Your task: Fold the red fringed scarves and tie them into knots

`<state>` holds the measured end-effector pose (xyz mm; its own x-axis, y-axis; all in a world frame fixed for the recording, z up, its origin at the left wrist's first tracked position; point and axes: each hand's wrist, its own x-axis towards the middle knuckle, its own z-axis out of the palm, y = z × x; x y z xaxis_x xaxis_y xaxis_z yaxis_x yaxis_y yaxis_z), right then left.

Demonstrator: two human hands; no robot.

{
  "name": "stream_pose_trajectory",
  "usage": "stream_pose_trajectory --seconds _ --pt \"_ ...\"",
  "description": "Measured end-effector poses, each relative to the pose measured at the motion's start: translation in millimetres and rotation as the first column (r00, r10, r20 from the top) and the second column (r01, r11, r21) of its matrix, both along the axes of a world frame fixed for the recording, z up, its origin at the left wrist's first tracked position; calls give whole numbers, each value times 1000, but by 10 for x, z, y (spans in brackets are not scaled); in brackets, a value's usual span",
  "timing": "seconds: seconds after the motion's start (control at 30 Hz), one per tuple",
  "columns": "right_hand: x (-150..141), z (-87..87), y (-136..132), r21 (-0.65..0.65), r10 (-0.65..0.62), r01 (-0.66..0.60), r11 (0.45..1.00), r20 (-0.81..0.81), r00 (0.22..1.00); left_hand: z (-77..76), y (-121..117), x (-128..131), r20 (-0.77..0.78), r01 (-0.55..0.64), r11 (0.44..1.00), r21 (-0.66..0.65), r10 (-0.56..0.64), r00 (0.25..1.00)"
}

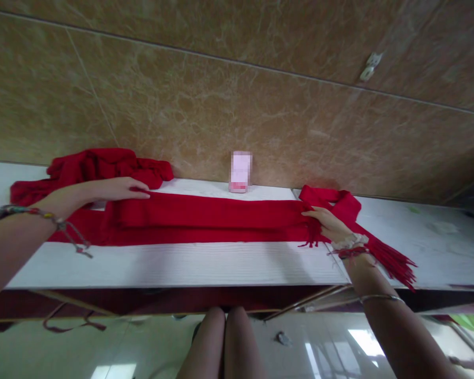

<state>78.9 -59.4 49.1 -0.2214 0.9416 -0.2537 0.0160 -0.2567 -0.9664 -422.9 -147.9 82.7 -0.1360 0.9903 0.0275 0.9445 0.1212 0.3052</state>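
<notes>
Spanning both hands (pixel 120 189), red scarf (pixel 221 213)

You're seeing moderate, even light; windowlike glare is bouncing off the floor (pixel 142 347), soft shadows are crossing the table (pixel 221 266), and edges are bending.

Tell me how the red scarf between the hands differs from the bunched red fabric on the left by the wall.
The red scarf lies in a long, straight strip; the bunched red fabric is heaped and crumpled. The red scarf shows fringe; the bunched red fabric shows none. Both are red.
</notes>
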Motion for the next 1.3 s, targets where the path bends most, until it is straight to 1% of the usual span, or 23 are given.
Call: stream_pose_trajectory --seconds 0.03,0.07,0.1,0.13,0.27,0.33,0.4,0.53,0.63,0.73,0.8,0.87,0.9,0.93,0.97,1.0,1.03,1.1,1.17,1.2,1.27,1.3 --pt "66 6 20 0 -22 22 1000 11 1000 8 64 3 11 71 994 -87 -70 997" --pt "131 -6 37 -7 -30 30 1000 31 999 -11 117 20 17 132 975 -178 -131 991" --pt "189 -34 51 -17 -26 27 999 56 998 -54 158 49 19 172 953 -249 -173 985" --pt "239 -76 61 -29 -13 16 999 83 996 -115 187 86 13 182 942 -283 -186 982" --pt "340 -261 86 -64 41 -32 997 137 990 -389 224 208 -11 185 919 -347 -202 979" --pt "348 -302 107 -63 56 -48 997 130 990 -475 230 199 -13 188 909 -372 -208 978" --pt "347 -303 144 -53 75 -69 996 132 988 -522 238 154 -12 180 899 -399 -201 979" --pt "346 -288 238 -50 95 -89 995 154 983 -545 249 99 -26 177 882 -436 -209 978" --pt "361 -322 287 -60 121 -112 992 181 976 -497 246 150 -68 172 871 -460 -228 971" --pt "390 -380 303 -53 148 -140 989 231 962 -417 259 255 -156 126 856 -502 -232 960" --pt "411 -411 305 -40 160 -155 987 245 956 -388 300 369 -254 77 857 -510 -236 938" --pt "424 -431 308 -20 164 -165 986 242 956 -402 376 558 -337 76 892 -445 -246 909" --pt "426 -436 311 -13 168 -170 985 243 955 -426 426 690 -350 106 920 -378 -248 904" --pt "425 -438 313 -5 167 -171 985 246 955 -458 482 846 -311 208 933 -294 -299 902" --pt "422 -437 316 2 163 -169 986 253 954 -495 540 1026 -255 316 926 -205 -362 896" --pt "417 -433 317 8 158 -166 986 257 953 -534 596 1224 -199 412 902 -127 -430 880" --pt "412 -425 316 13 155 -163 986 257 954 -574 649 1433 -151 498 865 -53 -500 853" --pt "406 -395 309 16 158 -166 986 236 959 -647 732 1850 -90 622 781 51 -617 782" --pt "411 -341 298 12 169 -175 985 203 965 -714 784 2210 -62 734 674 81 -731 679" --pt "419 -306 293 12 170 -176 984 194 966 -748 799 2355 -59 770 634 74 -768 638" --pt "445 -222 289 22 156 -164 986 199 967 -814 814 2566 -61 815 577 49 -813 579" --pt "462 -178 291 28 147 -156 987 207 967 -846 816 2636 -61 827 561 37 -825 562"
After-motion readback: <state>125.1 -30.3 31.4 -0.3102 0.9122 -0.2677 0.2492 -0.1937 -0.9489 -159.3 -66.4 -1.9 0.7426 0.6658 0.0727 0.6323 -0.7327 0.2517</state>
